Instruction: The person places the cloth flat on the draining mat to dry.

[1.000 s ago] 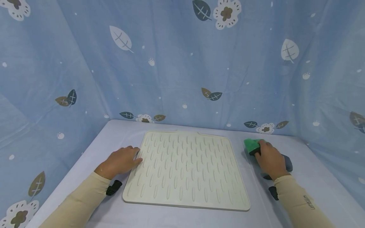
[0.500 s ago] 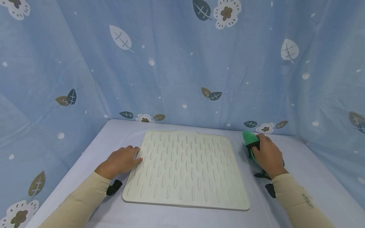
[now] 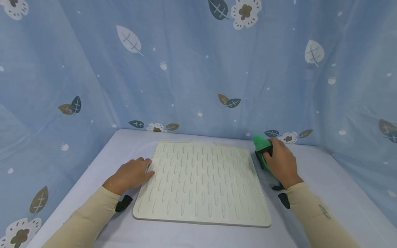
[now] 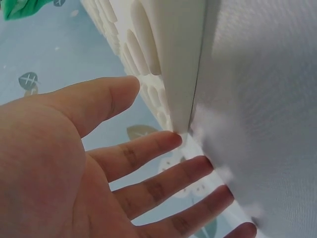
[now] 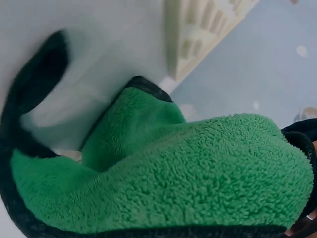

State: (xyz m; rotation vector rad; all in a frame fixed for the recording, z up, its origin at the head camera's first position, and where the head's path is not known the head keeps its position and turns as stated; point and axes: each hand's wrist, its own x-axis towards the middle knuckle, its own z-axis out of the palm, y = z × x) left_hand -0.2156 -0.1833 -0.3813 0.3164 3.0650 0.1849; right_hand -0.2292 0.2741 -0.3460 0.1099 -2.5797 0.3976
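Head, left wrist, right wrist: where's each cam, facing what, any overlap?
Head: on the person's head, facing forward and down at the mat; left hand, right hand and sleeves show.
Left wrist: on that wrist, facing the mat's edge; thumb and fingers show.
Right wrist: on that wrist, facing the green cloth; a sliver of right hand shows.
Head and right wrist share mat and cloth.

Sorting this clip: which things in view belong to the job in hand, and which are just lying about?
Likely in the job:
- green cloth, in the right hand
- mat, left hand at its edge

Just surroundings:
- white table
- blue curtain
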